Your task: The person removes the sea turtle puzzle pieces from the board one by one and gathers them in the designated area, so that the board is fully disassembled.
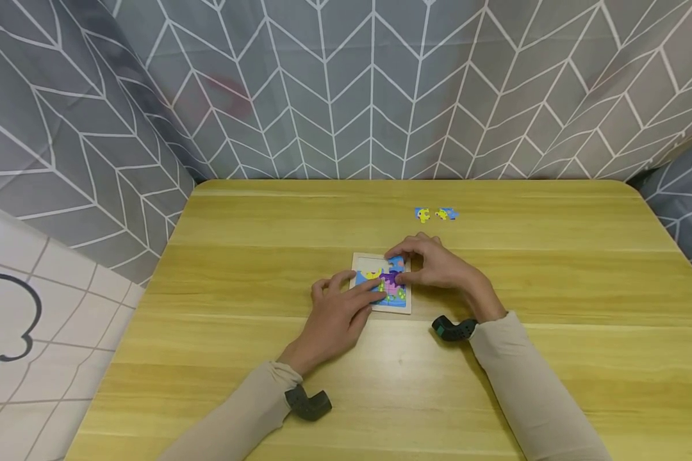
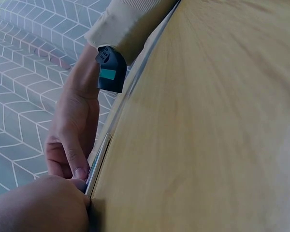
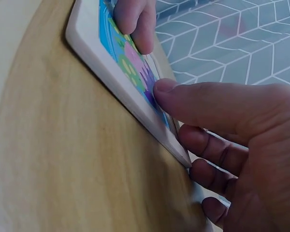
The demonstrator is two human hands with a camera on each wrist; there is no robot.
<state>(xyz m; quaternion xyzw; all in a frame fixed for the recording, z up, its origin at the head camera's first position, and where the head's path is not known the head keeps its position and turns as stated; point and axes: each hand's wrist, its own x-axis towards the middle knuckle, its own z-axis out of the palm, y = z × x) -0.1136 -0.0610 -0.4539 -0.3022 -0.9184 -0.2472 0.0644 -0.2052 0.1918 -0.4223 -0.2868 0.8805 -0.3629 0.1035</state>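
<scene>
A person works with two bare hands over a small square jigsaw puzzle in a pale wooden frame point(image 1: 393, 311), lying flat near the middle of a yellow wood-grain table point(image 1: 254, 256). The left hand point(image 1: 336, 315) reaches across the frame's left side, index and middle fingers extended onto the printed pieces, grasping nothing. The right hand point(image 1: 438, 264) arches over the far right corner, thumb and index finger bent and apart, the thumb touching a purple area point(image 1: 388, 279) beside a blue-and-pink piece point(image 1: 397, 262); whether they pinch that piece cannot be told. Pale backing shows in the frame's far left section. Two loose yellow-and-blue pieces point(image 1: 423, 214) lie side by side, slightly apart, nearer the table's far edge. Dark curved devices point(image 1: 308, 404) sit at the cuffs of beige sleeves point(image 1: 236, 410), before a grey curtain with white chevron lines point(image 1: 375, 83).
</scene>
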